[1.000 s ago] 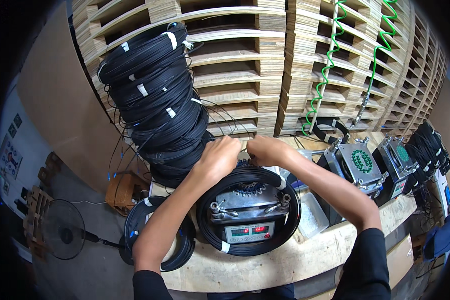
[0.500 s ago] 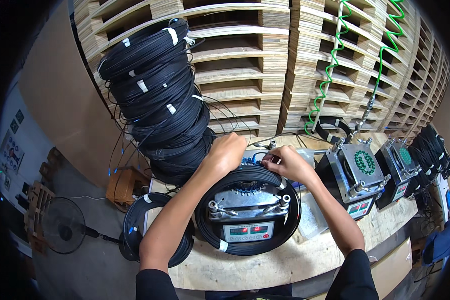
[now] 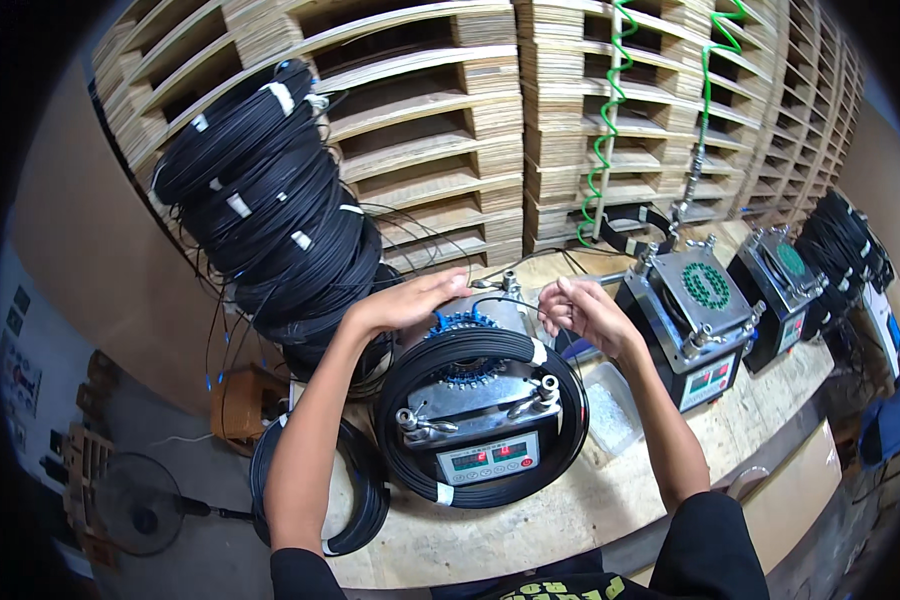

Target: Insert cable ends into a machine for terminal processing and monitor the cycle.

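A coil of black cable rings a metal polishing-type machine with a lit display on its front. Blue connectors stand in a circle on its round top. My left hand lies with fingers stretched out over the back left of that top, just behind the connectors. At the back right, my right hand is raised with curled fingers. A thin black cable arches from beside the left fingertips to the right fingers, which pinch it; its end is hidden there.
A tall stack of cable coils leans at the left, with another coil by my left forearm. A clear plastic tray and two similar machines stand right. Wooden pallets rise behind; a fan stands lower left.
My right hand has pulled away from the connectors toward the right, with thin cable now showing between the hands. My left fingers have straightened. The whole view has shifted and tilted slightly.
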Available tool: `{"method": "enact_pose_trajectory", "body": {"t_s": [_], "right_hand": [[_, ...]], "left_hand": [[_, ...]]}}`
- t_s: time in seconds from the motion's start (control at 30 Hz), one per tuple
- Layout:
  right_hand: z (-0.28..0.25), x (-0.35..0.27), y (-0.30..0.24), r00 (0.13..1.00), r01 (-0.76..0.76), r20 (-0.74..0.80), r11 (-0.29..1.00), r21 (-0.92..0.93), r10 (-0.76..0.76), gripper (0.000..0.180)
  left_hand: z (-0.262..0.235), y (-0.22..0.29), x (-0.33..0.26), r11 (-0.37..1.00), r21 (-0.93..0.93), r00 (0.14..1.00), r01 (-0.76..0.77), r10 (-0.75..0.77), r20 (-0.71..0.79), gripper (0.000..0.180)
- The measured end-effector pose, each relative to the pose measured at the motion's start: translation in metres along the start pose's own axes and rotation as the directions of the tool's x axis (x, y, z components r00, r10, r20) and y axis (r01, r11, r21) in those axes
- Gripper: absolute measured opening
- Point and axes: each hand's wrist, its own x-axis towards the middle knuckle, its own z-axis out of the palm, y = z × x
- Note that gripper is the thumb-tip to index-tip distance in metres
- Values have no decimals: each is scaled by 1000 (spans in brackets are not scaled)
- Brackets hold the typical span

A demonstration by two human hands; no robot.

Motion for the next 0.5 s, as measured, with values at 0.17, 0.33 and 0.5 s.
{"method": "enact_pose_trajectory", "body": {"t_s": [0.17,0.33,0.5], "right_hand": [[-13,32,13,968,-47,-250,956,-289,-28,38],[-8,95,-2,994,-97,-96,787,-610,48,48],[11,130,-26,928,-263,-110,418,-869,355,72]], "left_hand": [[6,8,4,918,-390,996,75,-47,82,74],[7,9,5,890,-445,994,99,-69,84,73],[10,9,3,880,-466,996,89,-65,66,67]]}}
